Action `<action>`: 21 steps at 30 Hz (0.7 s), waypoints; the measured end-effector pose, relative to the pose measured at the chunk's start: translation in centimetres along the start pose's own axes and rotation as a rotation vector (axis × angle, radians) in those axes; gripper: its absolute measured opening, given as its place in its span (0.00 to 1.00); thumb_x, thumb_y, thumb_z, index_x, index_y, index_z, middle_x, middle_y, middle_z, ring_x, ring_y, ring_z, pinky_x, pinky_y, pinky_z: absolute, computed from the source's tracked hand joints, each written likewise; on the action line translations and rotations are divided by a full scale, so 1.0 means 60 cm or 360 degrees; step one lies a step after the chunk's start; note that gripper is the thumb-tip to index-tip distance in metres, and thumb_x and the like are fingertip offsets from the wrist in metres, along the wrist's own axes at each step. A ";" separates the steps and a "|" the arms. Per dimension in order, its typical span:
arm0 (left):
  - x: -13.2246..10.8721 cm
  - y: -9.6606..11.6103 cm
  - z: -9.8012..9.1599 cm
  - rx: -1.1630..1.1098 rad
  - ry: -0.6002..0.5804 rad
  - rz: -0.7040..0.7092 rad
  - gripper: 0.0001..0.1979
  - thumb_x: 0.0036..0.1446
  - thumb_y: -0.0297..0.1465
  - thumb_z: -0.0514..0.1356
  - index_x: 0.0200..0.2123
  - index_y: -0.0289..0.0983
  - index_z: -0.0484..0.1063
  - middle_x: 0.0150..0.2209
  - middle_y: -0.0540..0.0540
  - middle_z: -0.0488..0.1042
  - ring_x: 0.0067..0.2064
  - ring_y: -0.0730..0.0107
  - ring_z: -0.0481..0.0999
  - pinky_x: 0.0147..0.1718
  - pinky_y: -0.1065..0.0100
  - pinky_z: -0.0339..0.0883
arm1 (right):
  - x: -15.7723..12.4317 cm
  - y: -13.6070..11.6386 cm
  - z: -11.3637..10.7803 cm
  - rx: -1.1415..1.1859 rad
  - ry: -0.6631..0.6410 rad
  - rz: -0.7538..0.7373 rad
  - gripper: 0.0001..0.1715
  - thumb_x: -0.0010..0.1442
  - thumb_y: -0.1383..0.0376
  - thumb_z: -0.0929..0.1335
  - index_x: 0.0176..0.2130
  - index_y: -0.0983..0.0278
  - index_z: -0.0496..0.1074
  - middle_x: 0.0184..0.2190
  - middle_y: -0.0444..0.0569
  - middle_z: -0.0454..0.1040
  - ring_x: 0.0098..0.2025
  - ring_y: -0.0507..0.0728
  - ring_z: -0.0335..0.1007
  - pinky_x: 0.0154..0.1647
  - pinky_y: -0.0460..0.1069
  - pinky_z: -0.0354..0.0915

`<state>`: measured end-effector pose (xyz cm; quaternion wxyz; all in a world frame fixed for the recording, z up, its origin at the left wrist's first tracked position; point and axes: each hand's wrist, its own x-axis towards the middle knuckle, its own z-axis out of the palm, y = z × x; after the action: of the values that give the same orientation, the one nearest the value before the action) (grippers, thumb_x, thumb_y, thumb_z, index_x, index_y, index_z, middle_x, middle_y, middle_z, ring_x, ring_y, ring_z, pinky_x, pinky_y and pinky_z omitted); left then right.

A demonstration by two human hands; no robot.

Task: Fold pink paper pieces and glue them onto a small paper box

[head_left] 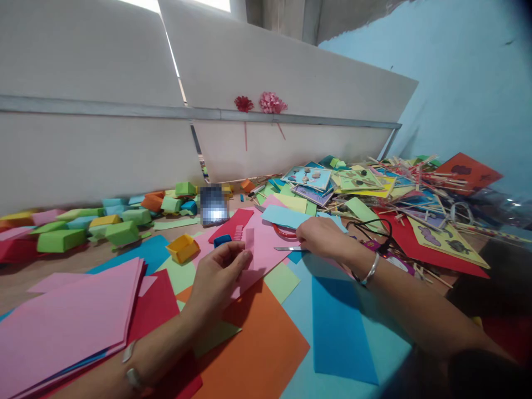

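Observation:
My left hand pinches a small pink paper strip upright, above a pink sheet lying on the table. My right hand rests palm down on scissors with red handles; the metal blades stick out to the left under its fingers. I cannot tell whether the fingers grip the scissors. A silver bangle sits on my right wrist. An orange sheet and a blue sheet lie under my forearms.
A stack of pink paper lies at the left. Folded paper boxes in green, yellow and orange line the back left. Cards and wooden sticks pile up at the right. White boards with two paper flowers stand behind.

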<state>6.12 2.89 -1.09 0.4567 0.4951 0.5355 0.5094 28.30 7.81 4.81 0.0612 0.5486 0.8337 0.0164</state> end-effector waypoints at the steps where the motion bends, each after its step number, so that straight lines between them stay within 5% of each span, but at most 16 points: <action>1: 0.000 0.000 -0.001 -0.0014 0.0002 -0.0012 0.22 0.42 0.45 0.68 0.35 0.35 0.72 0.24 0.53 0.69 0.24 0.77 0.63 0.22 0.75 0.58 | 0.001 -0.004 0.007 -0.0001 -0.0015 -0.0016 0.08 0.55 0.73 0.68 0.34 0.68 0.79 0.33 0.59 0.79 0.37 0.62 0.75 0.29 0.48 0.56; 8: 0.009 -0.009 -0.002 -0.0155 -0.0064 -0.0019 0.16 0.44 0.40 0.68 0.30 0.36 0.70 0.22 0.54 0.69 0.22 0.80 0.60 0.20 0.76 0.54 | 0.006 -0.025 0.026 -0.0075 -0.0087 -0.0174 0.11 0.55 0.76 0.65 0.35 0.67 0.76 0.34 0.57 0.78 0.36 0.61 0.74 0.27 0.48 0.52; 11: 0.010 -0.010 0.000 -0.0213 -0.0101 -0.0035 0.15 0.44 0.39 0.67 0.28 0.36 0.68 0.20 0.55 0.69 0.20 0.80 0.60 0.19 0.76 0.54 | 0.004 -0.022 0.018 0.0032 0.0109 -0.0218 0.08 0.58 0.75 0.64 0.36 0.66 0.72 0.35 0.55 0.77 0.35 0.58 0.71 0.27 0.48 0.51; 15: 0.006 -0.003 0.003 -0.0213 -0.0087 -0.0031 0.14 0.42 0.37 0.67 0.27 0.36 0.68 0.17 0.56 0.65 0.19 0.80 0.59 0.18 0.76 0.52 | -0.001 -0.029 0.011 0.0629 0.0459 -0.0341 0.08 0.60 0.74 0.62 0.38 0.66 0.68 0.33 0.49 0.73 0.32 0.53 0.64 0.31 0.46 0.54; 21: 0.003 0.003 0.004 -0.0270 -0.0087 0.0009 0.17 0.42 0.37 0.67 0.34 0.34 0.72 0.18 0.56 0.66 0.20 0.79 0.60 0.19 0.75 0.52 | -0.003 -0.052 0.020 0.1392 0.0370 -0.0600 0.15 0.61 0.69 0.61 0.43 0.67 0.73 0.31 0.46 0.71 0.32 0.51 0.64 0.34 0.45 0.59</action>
<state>6.33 3.10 -0.92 0.5099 0.4699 0.4764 0.5405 25.66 6.39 3.33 -0.2666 0.3568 0.8486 -0.2855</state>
